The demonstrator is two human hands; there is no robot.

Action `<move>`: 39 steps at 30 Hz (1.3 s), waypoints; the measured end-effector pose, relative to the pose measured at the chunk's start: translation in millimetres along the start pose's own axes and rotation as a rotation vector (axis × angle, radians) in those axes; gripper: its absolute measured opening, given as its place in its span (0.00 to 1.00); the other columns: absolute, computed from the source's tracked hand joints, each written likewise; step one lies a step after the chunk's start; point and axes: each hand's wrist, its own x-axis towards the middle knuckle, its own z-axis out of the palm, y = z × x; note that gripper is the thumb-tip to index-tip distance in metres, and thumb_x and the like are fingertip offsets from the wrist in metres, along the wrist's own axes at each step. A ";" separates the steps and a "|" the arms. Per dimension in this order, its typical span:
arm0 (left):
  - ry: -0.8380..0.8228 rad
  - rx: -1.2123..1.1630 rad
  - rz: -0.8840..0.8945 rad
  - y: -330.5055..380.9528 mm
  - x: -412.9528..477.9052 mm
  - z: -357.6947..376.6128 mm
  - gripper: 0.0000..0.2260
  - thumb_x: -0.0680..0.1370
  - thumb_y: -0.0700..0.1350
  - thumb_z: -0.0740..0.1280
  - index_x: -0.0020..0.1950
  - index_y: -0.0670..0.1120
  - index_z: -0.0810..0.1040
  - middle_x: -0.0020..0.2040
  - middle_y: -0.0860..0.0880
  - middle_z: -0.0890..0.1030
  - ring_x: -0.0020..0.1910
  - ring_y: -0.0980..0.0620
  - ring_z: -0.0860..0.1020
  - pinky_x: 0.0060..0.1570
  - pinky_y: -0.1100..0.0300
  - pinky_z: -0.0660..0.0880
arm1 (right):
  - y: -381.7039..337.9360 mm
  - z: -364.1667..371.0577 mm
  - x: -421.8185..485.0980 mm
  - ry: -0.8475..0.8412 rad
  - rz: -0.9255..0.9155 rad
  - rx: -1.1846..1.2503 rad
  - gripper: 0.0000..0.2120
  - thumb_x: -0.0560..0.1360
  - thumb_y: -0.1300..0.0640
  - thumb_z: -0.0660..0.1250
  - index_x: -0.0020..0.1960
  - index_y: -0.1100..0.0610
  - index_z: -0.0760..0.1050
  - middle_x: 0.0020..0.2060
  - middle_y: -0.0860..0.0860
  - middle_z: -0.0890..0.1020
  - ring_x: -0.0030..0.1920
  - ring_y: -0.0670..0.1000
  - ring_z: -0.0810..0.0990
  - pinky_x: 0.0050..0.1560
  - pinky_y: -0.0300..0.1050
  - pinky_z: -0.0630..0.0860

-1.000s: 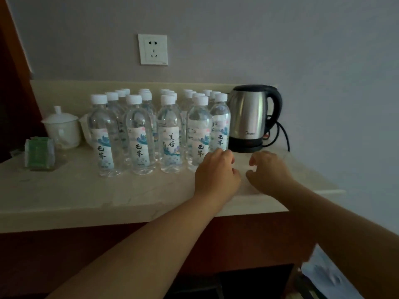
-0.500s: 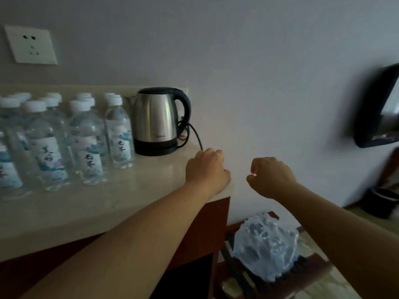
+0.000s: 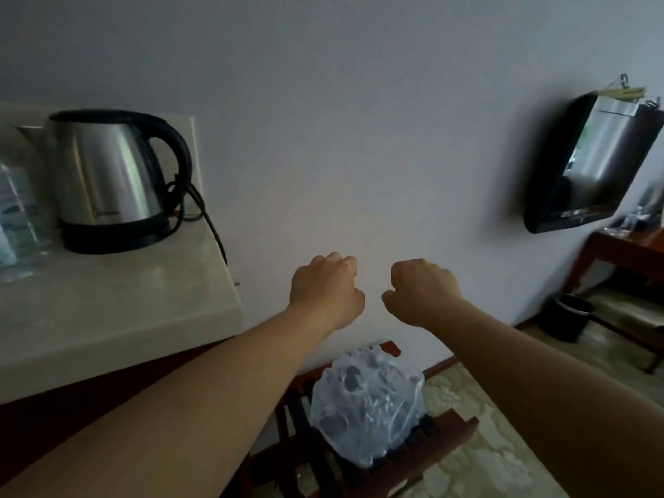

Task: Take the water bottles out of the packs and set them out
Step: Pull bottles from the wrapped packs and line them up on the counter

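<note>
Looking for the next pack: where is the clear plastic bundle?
In the head view, the clear plastic bundle sits low and centre on the wooden rack, right of the counter.

kettle (image 3: 104,181) 1 | water bottle (image 3: 18,217) 1, cut off at frame edge | worktop (image 3: 107,303) 1 | clear plastic bundle (image 3: 366,407) 1 | wooden rack (image 3: 449,440) 1 | wall screen (image 3: 589,163) 1 | bin (image 3: 566,318) 1 | side table (image 3: 632,246) 1 | grips 2: left grip (image 3: 325,291), right grip (image 3: 422,292)

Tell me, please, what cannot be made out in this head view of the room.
Head view:
- Plastic pack: crumpled film hides whether bottles remain inside.
- Water bottle: cut off by the left edge, label blurred.
- Items on the far table: too small and blurred, at the right edge.
</note>
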 end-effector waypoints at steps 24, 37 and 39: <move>-0.145 -0.027 -0.003 -0.6 159.3 149.5 0.12 0.76 0.48 0.63 0.58 0.46 0.74 0.52 0.49 0.78 0.46 0.50 0.75 0.42 0.58 0.73 | 76.6 110.2 164.1 -0.172 0.009 -0.031 0.11 0.77 0.49 0.59 0.53 0.55 0.73 0.39 0.50 0.72 0.40 0.52 0.72 0.41 0.44 0.67; -0.226 0.034 -0.294 14.2 175.5 257.4 0.11 0.77 0.46 0.63 0.58 0.46 0.75 0.52 0.49 0.78 0.47 0.50 0.75 0.48 0.56 0.76 | 124.7 201.5 223.1 -0.277 -0.252 -0.012 0.12 0.77 0.50 0.60 0.56 0.55 0.74 0.46 0.51 0.79 0.42 0.51 0.76 0.41 0.42 0.68; -0.235 0.030 -0.348 15.2 168.8 278.8 0.11 0.77 0.46 0.63 0.58 0.47 0.75 0.52 0.49 0.78 0.46 0.51 0.75 0.48 0.57 0.76 | 128.0 222.0 222.8 -0.308 -0.293 -0.021 0.12 0.77 0.50 0.60 0.56 0.55 0.74 0.43 0.50 0.77 0.41 0.50 0.75 0.41 0.42 0.68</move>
